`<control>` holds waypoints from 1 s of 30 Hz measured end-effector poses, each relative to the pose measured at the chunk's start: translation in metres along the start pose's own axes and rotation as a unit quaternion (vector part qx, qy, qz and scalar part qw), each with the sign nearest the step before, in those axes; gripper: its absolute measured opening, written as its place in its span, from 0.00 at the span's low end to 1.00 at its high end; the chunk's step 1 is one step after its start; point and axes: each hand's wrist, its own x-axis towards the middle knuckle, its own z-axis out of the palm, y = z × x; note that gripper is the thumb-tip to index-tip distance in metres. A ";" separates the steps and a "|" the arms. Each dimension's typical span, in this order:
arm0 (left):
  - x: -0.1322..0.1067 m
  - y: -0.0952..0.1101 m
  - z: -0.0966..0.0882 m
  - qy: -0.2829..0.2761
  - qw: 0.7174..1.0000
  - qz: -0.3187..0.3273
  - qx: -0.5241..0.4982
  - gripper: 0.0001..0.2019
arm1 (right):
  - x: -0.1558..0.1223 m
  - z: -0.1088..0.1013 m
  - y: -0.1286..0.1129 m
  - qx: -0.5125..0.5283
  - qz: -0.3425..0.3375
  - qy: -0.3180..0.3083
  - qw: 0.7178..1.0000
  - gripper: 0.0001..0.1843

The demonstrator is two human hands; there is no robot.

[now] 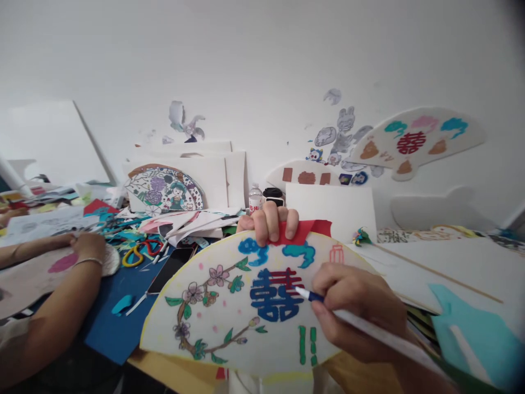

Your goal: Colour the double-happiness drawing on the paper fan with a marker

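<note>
One pen [371, 329] is being clamped in the right hand's [356, 312] closed grip, its blue tip touching the character on one fan sheet [229, 323]. The sheet's top edge is being pinched, with one red paper [314, 228], in the left hand's [268, 221] grip. Leftward, one co-worker's arm [61, 295] is lying across the cluttered tabletop [158, 368] near one phone [170, 269]. Two decorated fans [414, 139] are hanging on the white wall [262, 65].

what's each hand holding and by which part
Left hand grips the painted fan by its top edge; right hand holds a blue-tipped pen low on its barrel, near the tip.
</note>
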 end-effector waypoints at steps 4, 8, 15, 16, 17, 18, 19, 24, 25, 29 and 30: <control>0.009 -0.003 0.008 -0.079 0.983 0.116 -0.118 0.17 | 0.007 0.002 0.001 -0.104 -0.082 -0.002 0.991 0.14; 0.011 0.001 0.014 -0.079 0.980 0.126 -0.132 0.17 | 0.008 0.006 0.002 -0.144 -0.089 -0.006 0.986 0.13; 0.010 -0.002 0.014 -0.025 0.983 0.152 -0.098 0.20 | 0.008 0.009 0.001 -0.147 -0.097 -0.013 0.984 0.14; 0.010 -0.002 0.014 -0.030 0.981 0.163 -0.100 0.20 | 0.008 0.009 0.002 -0.149 -0.098 -0.010 0.984 0.14; 0.010 -0.003 0.013 -0.035 0.980 0.170 -0.102 0.20 | 0.008 0.009 0.002 -0.151 -0.098 -0.008 0.984 0.13; 0.011 -0.003 0.012 -0.039 0.979 0.173 -0.100 0.20 | 0.008 0.008 0.003 -0.153 -0.099 -0.009 0.983 0.13; 0.011 -0.003 0.012 -0.041 0.980 0.171 -0.096 0.20 | 0.007 0.008 0.003 -0.153 -0.101 -0.012 0.983 0.13; 0.012 -0.001 0.014 -0.028 0.986 0.154 -0.057 0.23 | 0.007 0.008 0.004 -0.155 -0.097 -0.016 0.983 0.13; 0.013 0.000 0.015 -0.026 0.986 0.153 -0.055 0.24 | 0.008 0.008 0.004 -0.152 -0.098 -0.018 0.983 0.13; 0.016 0.002 0.019 -0.019 0.988 0.146 -0.054 0.25 | 0.007 0.008 0.002 -0.141 -0.095 -0.024 0.985 0.14; 0.016 0.002 0.019 -0.019 0.987 0.150 -0.052 0.25 | 0.007 0.008 0.002 -0.142 -0.091 -0.017 0.986 0.14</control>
